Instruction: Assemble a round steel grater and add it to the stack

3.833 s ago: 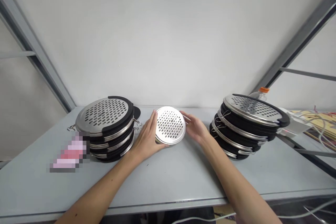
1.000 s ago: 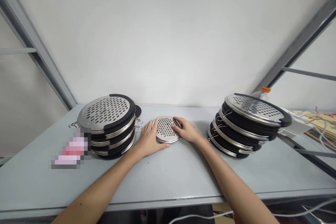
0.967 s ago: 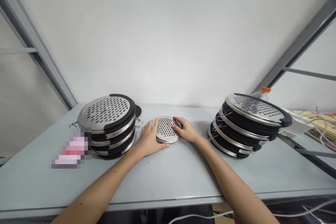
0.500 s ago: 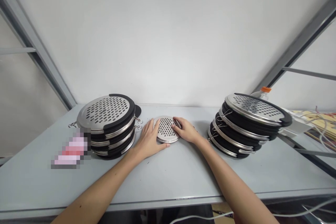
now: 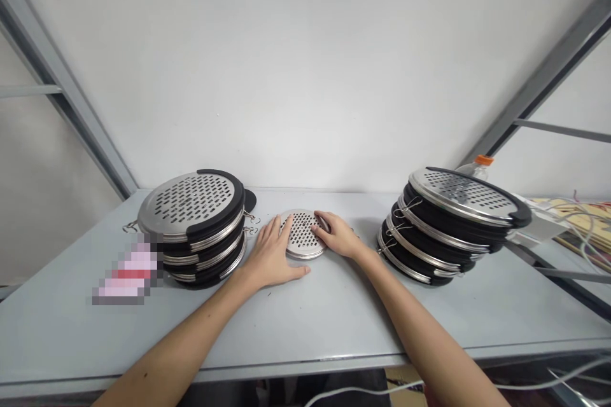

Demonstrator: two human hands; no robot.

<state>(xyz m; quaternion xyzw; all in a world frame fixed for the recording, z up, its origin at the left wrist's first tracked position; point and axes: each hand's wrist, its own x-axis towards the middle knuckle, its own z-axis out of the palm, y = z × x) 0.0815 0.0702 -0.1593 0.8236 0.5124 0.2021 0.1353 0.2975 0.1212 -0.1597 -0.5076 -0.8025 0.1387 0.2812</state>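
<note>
A small stack of round perforated metal discs (image 5: 302, 234) lies flat on the grey shelf between two taller stacks. My right hand (image 5: 338, 236) grips its right edge, thumb on the holed top and fingers around the far side. Along the left edge rests my left hand (image 5: 273, 255), open, its fingers stretched forward and its thumb out over the shelf, apart from the metal. On the left, a stack of larger black-rimmed perforated discs (image 5: 193, 203) has wire hooks at its sides. A similar stack (image 5: 458, 194) leans on the right.
The grey shelf (image 5: 296, 331) ends at a front edge near my forearms. A blurred pink packet (image 5: 126, 273) lies by the left stack. Behind the right stack stand an orange-capped bottle (image 5: 482, 165) and a white box (image 5: 539, 226). Metal posts (image 5: 548, 76) rise at both sides.
My left thumb has drawn slightly toward me, away from the discs' front edge. My right hand keeps its grip, and the stacks stay where they were.
</note>
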